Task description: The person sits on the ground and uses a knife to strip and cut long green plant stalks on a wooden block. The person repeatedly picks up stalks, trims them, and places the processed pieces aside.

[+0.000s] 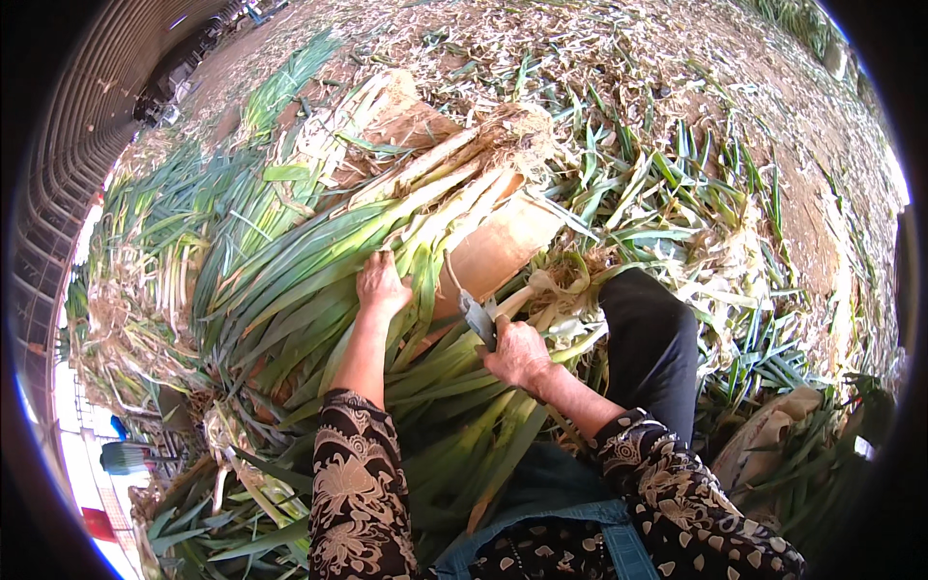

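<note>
My left hand point(382, 285) is closed around a leek stalk at the near edge of a large heap of leeks point(319, 254). The roots point(525, 134) of the heap point away to the upper right, while its long green leaves fan out to the left. In my right hand point(516, 351) is a grey hand tool point(476, 319) with a thin curved end, possibly a small sickle; my fingers hide its grip. A smooth tan board or sheet point(500, 239) shows beneath the stalks. More leek leaves point(464, 413) spread across my lap, and rooted leeks point(565, 279) lie just beyond my right hand.
Leek trimmings point(689, 181) litter the ground ahead and to the right. Bundled leeks point(286, 87) and another pile point(167, 268) lie at the left. My bent right knee point(645, 341) stands beside the work. A beige sack point(768, 428) is at lower right, and a ribbed wall point(80, 138) curves along the left.
</note>
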Available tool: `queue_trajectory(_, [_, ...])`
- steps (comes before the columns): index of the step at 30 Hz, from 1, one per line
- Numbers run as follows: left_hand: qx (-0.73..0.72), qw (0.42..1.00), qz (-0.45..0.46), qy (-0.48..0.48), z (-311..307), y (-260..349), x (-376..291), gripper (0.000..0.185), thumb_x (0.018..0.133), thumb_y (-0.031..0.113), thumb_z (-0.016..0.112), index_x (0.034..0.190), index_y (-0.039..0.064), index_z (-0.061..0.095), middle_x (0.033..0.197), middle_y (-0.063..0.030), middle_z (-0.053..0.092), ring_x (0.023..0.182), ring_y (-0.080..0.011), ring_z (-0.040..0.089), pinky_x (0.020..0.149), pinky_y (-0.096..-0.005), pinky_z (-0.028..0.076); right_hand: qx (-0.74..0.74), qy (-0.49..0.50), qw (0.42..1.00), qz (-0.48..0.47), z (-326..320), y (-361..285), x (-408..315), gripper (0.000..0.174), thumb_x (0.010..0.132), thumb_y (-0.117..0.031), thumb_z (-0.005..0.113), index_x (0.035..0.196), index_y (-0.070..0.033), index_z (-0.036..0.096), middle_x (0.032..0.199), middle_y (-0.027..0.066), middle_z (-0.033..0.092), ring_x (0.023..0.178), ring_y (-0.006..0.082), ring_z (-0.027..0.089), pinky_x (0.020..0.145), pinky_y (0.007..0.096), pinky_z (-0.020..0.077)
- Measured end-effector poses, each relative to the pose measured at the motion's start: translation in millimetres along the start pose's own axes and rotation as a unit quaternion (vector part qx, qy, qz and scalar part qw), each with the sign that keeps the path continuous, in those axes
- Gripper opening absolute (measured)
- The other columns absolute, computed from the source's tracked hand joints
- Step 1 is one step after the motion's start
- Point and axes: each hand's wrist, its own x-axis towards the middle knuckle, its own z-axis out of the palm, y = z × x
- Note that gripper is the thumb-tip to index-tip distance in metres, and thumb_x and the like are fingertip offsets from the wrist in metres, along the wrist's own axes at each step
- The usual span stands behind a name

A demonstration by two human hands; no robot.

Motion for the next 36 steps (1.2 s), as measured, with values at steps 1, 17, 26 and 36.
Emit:
queue_trajectory(1, [0.001, 1.000, 0.003, 0.017, -0.8, -0.2, -10.4, 0.074, 0.079, 0.035, 0.069, 0.138, 0.003, 0.038, 0.124, -0.0180, 0.051, 0.113, -0.0334, 0.051, 0.097, -0.0448, 0.042, 0.000, -0.012, 1.000, -0.003, 1.6, 1.6, -3.1, 0.042, 0.076, -0.030, 0.067, 0.097, 0.004, 0.055, 0.087, 0.0254, 0.066, 0.087, 0.0416, 0.064, 0.081, 0.0470, 0.0517])
queue_trajectory(17, [-0.093, 0.993, -0.061, 0.034, -5.1, 17.6, -88.8, 0.053, 0.066, 0.034, 0.081, 0.104, 0.005, 0.059, 0.109, -0.0147, 0.062, 0.106, -0.0329, 0.054, 0.093, -0.0420, 0.043, -0.072, -0.021, 0.997, 0.018, 14.7, -4.1, -50.9, 0.042, 0.077, -0.033, 0.068, 0.096, 0.002, 0.053, 0.085, 0.0243, 0.065, 0.082, 0.0377, 0.066, 0.074, 0.0429, 0.0546])
queue_trajectory(26, [-0.035, 0.997, -0.071, 0.010, -3.0, 27.7, -74.5, 0.056, 0.065, 0.038, 0.081, 0.110, 0.010, 0.060, 0.104, -0.0162, 0.061, 0.105, -0.0345, 0.054, 0.090, -0.0454, 0.044, -0.052, -0.047, 0.997, -0.018, 12.7, 3.4, -37.8, 0.036, 0.075, -0.024, 0.067, 0.095, 0.003, 0.056, 0.090, 0.0228, 0.066, 0.087, 0.0363, 0.067, 0.081, 0.0423, 0.0536])
queue_trajectory(36, [-0.115, 0.993, -0.010, -0.007, -17.3, 28.6, -69.7, 0.055, 0.071, 0.045, 0.077, 0.107, 0.007, 0.061, 0.090, -0.0187, 0.067, 0.087, -0.0356, 0.064, 0.077, -0.0450, 0.050, -0.053, -0.055, 0.997, 0.011, -7.9, 11.4, -27.9, 0.041, 0.079, -0.025, 0.063, 0.103, 0.006, 0.051, 0.091, 0.0223, 0.065, 0.087, 0.0326, 0.067, 0.074, 0.0399, 0.0563])
